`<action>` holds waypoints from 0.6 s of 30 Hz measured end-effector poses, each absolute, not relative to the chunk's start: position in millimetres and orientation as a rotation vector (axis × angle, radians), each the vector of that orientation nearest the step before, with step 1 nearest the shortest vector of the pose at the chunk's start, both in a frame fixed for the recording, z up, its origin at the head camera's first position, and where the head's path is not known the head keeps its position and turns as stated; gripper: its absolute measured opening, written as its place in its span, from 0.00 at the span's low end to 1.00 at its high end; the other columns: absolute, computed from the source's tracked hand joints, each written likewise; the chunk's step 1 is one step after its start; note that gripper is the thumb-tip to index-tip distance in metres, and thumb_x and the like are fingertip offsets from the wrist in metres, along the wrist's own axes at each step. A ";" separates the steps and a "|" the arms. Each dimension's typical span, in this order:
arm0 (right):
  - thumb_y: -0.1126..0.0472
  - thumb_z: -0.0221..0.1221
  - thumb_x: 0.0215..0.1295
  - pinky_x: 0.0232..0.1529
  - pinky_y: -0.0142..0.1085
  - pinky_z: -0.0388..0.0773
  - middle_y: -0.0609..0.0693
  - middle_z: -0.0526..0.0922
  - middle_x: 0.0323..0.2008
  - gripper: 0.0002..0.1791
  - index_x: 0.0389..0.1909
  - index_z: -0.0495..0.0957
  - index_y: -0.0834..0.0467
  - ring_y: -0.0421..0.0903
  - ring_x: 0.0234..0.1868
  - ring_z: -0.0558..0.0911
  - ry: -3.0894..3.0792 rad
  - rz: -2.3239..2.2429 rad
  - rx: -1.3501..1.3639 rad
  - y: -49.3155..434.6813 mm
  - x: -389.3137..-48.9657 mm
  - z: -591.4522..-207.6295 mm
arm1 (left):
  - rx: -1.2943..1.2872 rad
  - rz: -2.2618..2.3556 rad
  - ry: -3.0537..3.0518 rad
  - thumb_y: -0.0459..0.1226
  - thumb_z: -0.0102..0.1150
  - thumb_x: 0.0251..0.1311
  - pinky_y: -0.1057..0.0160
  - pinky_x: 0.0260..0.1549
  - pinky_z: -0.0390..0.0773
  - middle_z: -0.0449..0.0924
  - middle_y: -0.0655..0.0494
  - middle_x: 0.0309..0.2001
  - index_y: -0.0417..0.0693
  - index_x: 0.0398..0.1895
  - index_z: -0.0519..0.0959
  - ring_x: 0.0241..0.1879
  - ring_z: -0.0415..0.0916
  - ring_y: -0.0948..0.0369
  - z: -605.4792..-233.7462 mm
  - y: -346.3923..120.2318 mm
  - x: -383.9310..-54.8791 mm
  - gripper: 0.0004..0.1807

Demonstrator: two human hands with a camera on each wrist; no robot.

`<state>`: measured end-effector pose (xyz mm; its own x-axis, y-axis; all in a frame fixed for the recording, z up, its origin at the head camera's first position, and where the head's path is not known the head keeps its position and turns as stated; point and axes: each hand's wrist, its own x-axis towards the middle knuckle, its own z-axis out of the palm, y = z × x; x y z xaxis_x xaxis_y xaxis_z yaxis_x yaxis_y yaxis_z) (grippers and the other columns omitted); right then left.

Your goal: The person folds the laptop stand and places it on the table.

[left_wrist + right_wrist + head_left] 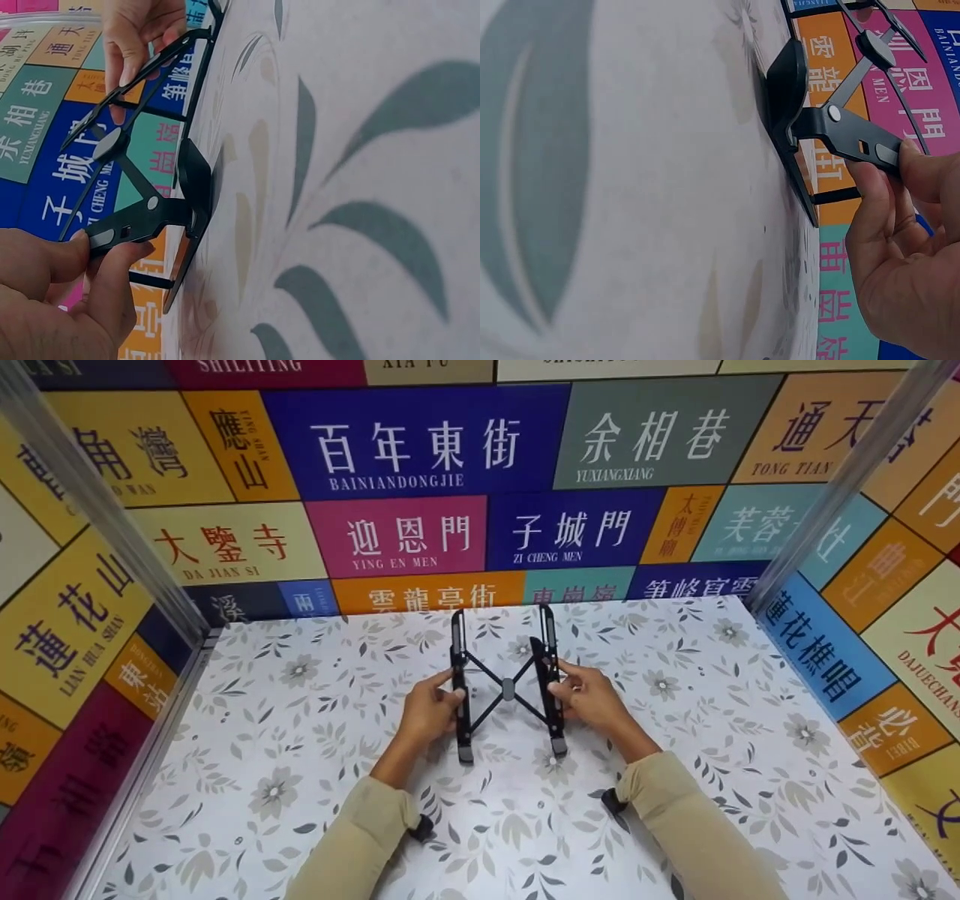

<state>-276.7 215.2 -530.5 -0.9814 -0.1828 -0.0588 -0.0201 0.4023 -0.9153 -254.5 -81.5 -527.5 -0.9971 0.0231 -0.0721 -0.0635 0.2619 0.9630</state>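
Observation:
A black folding laptop stand (508,688) with crossed struts and a grey centre joint stands on the patterned tabletop, its two side arms spread apart. My left hand (433,706) pinches the left side arm between thumb and fingers. On the opposite side, the right hand (592,699) pinches the right arm in the same way. The left wrist view shows the left hand (67,292) gripping the end of a raised arm, with the other hand (146,37) beyond. In the right wrist view, thumb and fingers of the right hand (915,232) hold the matching arm end.
The table (300,780) is covered in a white leaf-and-flower print. Panels with coloured street-name blocks (420,442) rise behind it and at both sides. Clear corner posts (112,502) stand at the back left and right. Dark straps sit under both sleeve cuffs (667,780).

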 end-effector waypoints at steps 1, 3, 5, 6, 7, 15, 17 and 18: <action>0.59 0.62 0.72 0.38 0.41 0.88 0.56 0.82 0.37 0.35 0.77 0.62 0.55 0.46 0.34 0.86 2.501 -1.629 -0.189 214.8 -276.7 -530.7 | -0.039 1.866 2.442 0.34 0.62 0.69 0.67 0.17 0.79 0.84 0.44 0.30 0.51 0.72 0.73 0.17 0.75 0.61 -527.6 -80.9 -254.6 0.27; 0.60 0.62 0.72 0.38 0.42 0.88 0.57 0.83 0.38 0.34 0.77 0.63 0.55 0.46 0.34 0.86 2.491 -1.645 -0.188 213.3 -276.7 -531.2 | -0.041 1.866 2.447 0.34 0.62 0.69 0.67 0.16 0.78 0.83 0.44 0.29 0.51 0.72 0.73 0.16 0.74 0.61 -527.7 -79.7 -255.0 0.27; 0.60 0.62 0.72 0.39 0.42 0.88 0.58 0.83 0.39 0.34 0.76 0.63 0.55 0.46 0.35 0.86 2.489 -1.648 -0.191 211.7 -277.2 -531.9 | -0.047 1.863 2.452 0.34 0.62 0.69 0.67 0.16 0.78 0.83 0.45 0.28 0.51 0.71 0.73 0.15 0.74 0.61 -528.3 -78.6 -255.8 0.28; 0.60 0.62 0.72 0.39 0.42 0.88 0.58 0.83 0.39 0.34 0.76 0.64 0.55 0.46 0.35 0.86 2.491 -1.648 -0.192 211.2 -277.3 -532.3 | -0.050 1.859 2.457 0.34 0.63 0.69 0.67 0.16 0.78 0.83 0.45 0.28 0.51 0.71 0.73 0.15 0.74 0.61 -528.4 -78.0 -256.1 0.28; 0.60 0.62 0.72 0.39 0.43 0.88 0.59 0.83 0.39 0.34 0.76 0.64 0.55 0.46 0.35 0.86 2.495 -1.648 -0.191 210.5 -277.5 -532.5 | -0.050 1.858 2.455 0.34 0.63 0.69 0.65 0.16 0.79 0.83 0.46 0.28 0.52 0.71 0.73 0.16 0.75 0.60 -528.3 -77.5 -256.2 0.28; 0.58 0.62 0.72 0.38 0.41 0.88 0.59 0.82 0.42 0.34 0.76 0.63 0.55 0.45 0.36 0.85 2.516 -1.612 -0.181 206.2 -277.7 -532.6 | -0.072 1.820 2.472 0.35 0.63 0.69 0.56 0.23 0.85 0.85 0.46 0.30 0.53 0.72 0.72 0.19 0.79 0.57 -525.4 -72.6 -255.8 0.29; 0.58 0.62 0.72 0.38 0.40 0.88 0.59 0.82 0.42 0.34 0.76 0.64 0.55 0.45 0.36 0.84 2.524 -1.608 -0.176 204.6 -277.3 -531.7 | -0.069 1.813 2.480 0.35 0.63 0.69 0.58 0.22 0.85 0.85 0.47 0.29 0.53 0.73 0.72 0.18 0.78 0.59 -525.3 -71.3 -256.3 0.29; 0.59 0.62 0.72 0.37 0.40 0.88 0.59 0.82 0.42 0.34 0.76 0.63 0.56 0.45 0.36 0.84 2.529 -1.602 -0.180 203.9 -277.0 -531.4 | -0.069 1.813 2.483 0.35 0.63 0.69 0.60 0.21 0.84 0.84 0.47 0.29 0.53 0.73 0.72 0.17 0.77 0.61 -525.5 -70.7 -256.6 0.29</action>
<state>-277.0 203.9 -531.4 -0.9827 -0.1767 -0.0561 -0.0248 0.4251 -0.9048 -256.6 -70.7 -525.5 -0.9968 0.0034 -0.0801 -0.0753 0.3048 0.9494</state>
